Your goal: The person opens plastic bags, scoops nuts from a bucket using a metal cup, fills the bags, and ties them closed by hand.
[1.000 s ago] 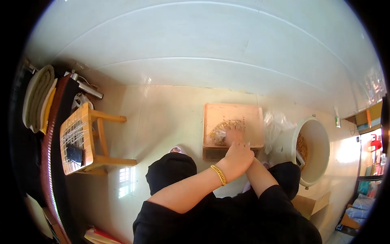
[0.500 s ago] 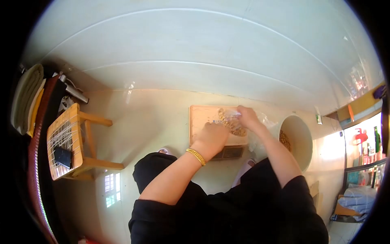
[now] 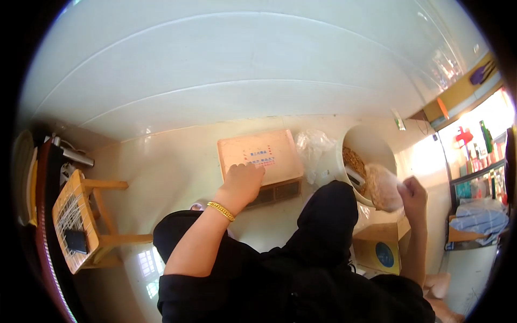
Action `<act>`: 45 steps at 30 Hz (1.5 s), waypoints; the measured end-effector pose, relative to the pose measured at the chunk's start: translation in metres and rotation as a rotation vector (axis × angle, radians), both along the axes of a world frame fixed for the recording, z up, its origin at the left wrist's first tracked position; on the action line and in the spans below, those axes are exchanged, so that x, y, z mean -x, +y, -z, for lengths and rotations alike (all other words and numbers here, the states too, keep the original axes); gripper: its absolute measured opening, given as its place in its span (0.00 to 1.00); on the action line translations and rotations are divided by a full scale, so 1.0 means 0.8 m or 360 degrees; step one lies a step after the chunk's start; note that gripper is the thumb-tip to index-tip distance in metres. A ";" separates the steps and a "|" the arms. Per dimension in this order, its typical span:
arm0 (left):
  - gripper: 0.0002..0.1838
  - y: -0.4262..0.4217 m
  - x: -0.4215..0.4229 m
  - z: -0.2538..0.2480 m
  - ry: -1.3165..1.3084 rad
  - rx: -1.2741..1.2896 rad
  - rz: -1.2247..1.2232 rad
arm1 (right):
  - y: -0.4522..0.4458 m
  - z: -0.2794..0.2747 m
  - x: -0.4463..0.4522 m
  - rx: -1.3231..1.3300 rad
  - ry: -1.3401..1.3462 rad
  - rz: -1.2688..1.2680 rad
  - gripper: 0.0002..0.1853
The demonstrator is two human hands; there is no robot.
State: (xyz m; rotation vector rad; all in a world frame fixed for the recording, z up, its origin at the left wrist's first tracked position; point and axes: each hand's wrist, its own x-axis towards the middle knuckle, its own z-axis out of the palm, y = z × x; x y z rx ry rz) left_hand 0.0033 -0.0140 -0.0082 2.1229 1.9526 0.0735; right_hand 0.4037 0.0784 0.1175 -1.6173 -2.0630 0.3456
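Observation:
My right hand [image 3: 413, 197] grips the top of a clear plastic bag [image 3: 383, 188] with light brown pieces in it. This bag hangs over the near right rim of a deep, pale bucket [image 3: 389, 141]. Inside the bucket lie many small brown pieces [image 3: 353, 159], too small to name, and a pale scoop-like object [image 3: 355, 175]. My left hand [image 3: 243, 182], wearing a gold chain bracelet [image 3: 221, 211], is closed above the near edge of a low, pinkish box [image 3: 280, 145] with printed lettering. Whatever its fingers hold, if anything, is hidden.
Loose clear plastic bags [image 3: 313, 146] lie between box and bucket. An open cardboard box [image 3: 369, 250] stands by my right knee. At left is a wooden stool [image 3: 94, 237] with a dark phone [image 3: 76, 241] on it. A wall [image 3: 237, 59] runs behind; shelves [image 3: 479, 177] are at right.
My right hand has carried the plastic bag from above the low box rightward to the bucket. My left hand is off the bag and remains over the box. The view has shifted right.

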 end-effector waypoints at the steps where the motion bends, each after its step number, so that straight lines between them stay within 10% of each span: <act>1: 0.15 0.000 -0.003 0.002 -0.0003 0.0007 0.0033 | -0.019 0.003 -0.018 0.0119 0.0013 0.0107 0.07; 16: 0.19 0.002 -0.010 -0.003 -0.0067 0.0220 0.0021 | -0.098 0.115 -0.242 0.0349 -0.0125 0.0602 0.09; 19: 0.19 -0.006 -0.002 0.002 -0.0102 0.0324 -0.0042 | -0.097 0.115 -0.299 0.0133 0.0361 0.0738 0.10; 31: 0.18 -0.016 0.014 0.022 -0.0056 0.0210 -0.0062 | -0.069 0.147 -0.430 -0.0113 -0.0761 0.1085 0.11; 40: 0.18 -0.004 0.013 0.030 -0.0062 0.0231 -0.0014 | -0.088 0.200 -0.530 -0.0059 -0.0692 0.1575 0.12; 45: 0.18 0.011 0.003 0.032 0.0033 0.0274 0.0018 | -0.099 0.241 -0.488 0.0200 -0.1068 0.1234 0.09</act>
